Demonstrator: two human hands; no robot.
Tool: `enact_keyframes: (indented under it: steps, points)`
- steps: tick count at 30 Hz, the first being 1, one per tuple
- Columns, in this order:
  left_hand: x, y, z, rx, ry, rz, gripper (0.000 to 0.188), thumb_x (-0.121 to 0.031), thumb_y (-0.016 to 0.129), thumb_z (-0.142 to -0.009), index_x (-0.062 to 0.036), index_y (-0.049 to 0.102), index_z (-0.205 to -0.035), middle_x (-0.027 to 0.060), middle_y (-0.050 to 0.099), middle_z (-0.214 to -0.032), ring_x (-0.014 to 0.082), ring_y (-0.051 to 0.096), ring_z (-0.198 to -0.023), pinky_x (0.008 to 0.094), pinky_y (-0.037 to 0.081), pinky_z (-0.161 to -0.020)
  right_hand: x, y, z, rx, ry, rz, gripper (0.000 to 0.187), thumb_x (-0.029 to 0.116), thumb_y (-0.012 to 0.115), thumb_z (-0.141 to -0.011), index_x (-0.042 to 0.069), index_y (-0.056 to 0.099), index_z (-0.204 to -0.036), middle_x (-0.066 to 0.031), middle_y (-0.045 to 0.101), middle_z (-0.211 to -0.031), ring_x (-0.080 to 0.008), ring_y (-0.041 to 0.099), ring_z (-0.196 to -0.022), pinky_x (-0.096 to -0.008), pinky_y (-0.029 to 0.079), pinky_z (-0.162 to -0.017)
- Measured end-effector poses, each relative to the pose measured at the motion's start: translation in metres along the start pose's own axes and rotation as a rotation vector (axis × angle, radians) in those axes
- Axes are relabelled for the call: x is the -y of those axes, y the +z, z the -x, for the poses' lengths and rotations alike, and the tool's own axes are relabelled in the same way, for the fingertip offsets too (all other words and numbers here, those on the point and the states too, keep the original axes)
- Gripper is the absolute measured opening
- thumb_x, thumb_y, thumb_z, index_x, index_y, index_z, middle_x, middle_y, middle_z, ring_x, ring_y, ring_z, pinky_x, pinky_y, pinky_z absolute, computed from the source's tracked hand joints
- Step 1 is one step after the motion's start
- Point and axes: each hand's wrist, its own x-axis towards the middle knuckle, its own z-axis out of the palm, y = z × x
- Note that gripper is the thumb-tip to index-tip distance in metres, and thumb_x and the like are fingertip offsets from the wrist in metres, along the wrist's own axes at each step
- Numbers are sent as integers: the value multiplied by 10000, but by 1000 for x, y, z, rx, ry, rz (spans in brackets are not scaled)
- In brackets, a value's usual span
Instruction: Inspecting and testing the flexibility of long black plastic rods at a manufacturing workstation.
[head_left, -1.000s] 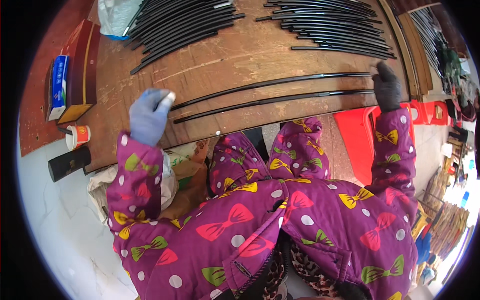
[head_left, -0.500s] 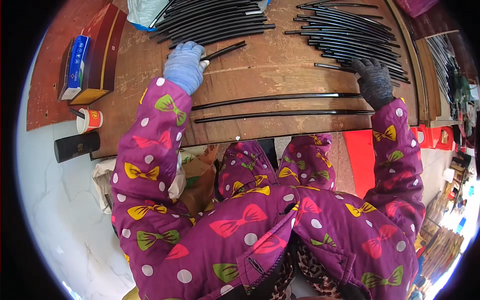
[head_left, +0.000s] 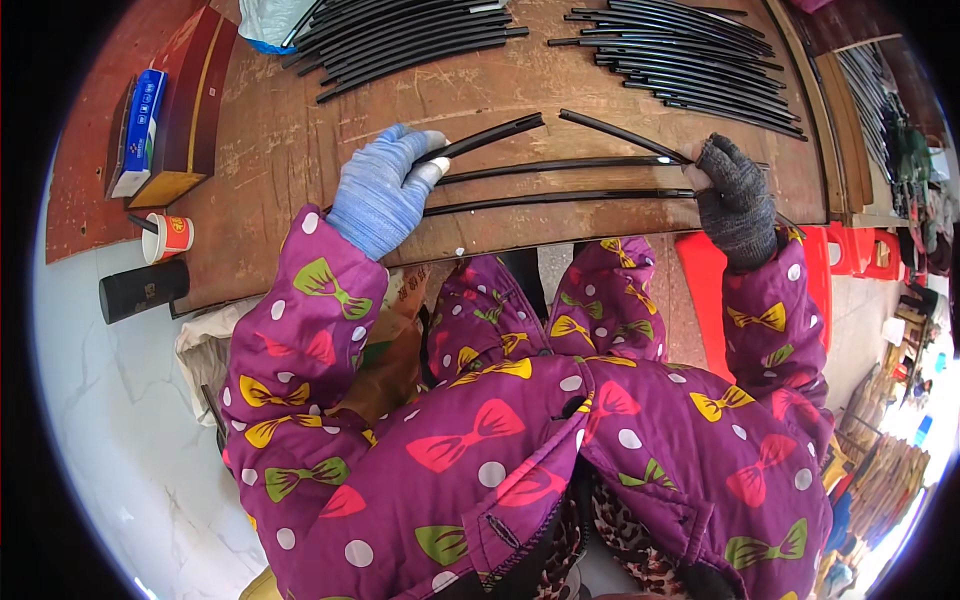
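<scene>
My left hand, in a light blue knitted glove with pale bare-looking fingertips, pinches a black rod that points up and to the right. In a dark grey glove, my right hand is closed on another black rod, which slants up to the left. The free ends of these two rods face each other with a small gap between them. Below them, two long black rods lie across the table near its front edge. Both hands hide parts of the rods.
On the wooden table, piles of black rods lie at the far left and far right. A dark red box, a blue-and-white box, a paper cup and a black cylinder are at left. Red stools stand at right.
Both hands have come back from the two piles toward me, each bringing a black rod. The held rods now angle toward each other above the two long ones.
</scene>
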Motion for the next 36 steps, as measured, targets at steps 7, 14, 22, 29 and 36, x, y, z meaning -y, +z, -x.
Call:
enact_keyframes:
  steps: [7,14,22,29,36]
  points:
    - [-12,2,3,37,27,0,219,-186,605,-760,-54,606,-934,109,601,-843,281,587,-786,346,464,-689,3,-1,8,54,56,-64,342,-70,518,-674,57,564,-988,-165,534,-807,-355,539,-739,-372,439,-625]
    - [-16,4,2,86,44,77,212,-68,616,-746,16,602,-940,131,605,-827,219,595,-760,275,452,-688,-20,-4,28,120,155,-223,292,-39,544,-717,16,576,-1002,-168,584,-935,-304,576,-858,-331,449,-764]
    - [-16,7,5,169,-71,210,218,-55,617,-746,32,606,-945,123,622,-828,177,594,-753,274,454,-680,6,-11,28,181,221,-167,231,42,612,-743,2,587,-969,-166,591,-926,-264,584,-864,-312,454,-755]
    - [-20,6,5,256,-98,248,206,-48,617,-744,26,615,-936,106,630,-825,151,585,-749,260,454,-681,-9,-3,41,142,247,-279,236,33,633,-740,9,600,-972,-150,603,-939,-240,583,-886,-310,456,-771]
    - [-23,20,0,270,104,148,203,-35,621,-719,4,623,-918,117,613,-784,184,591,-720,263,454,-665,5,-3,22,220,154,-185,224,29,617,-730,11,597,-952,-165,605,-894,-275,593,-833,-334,464,-730]
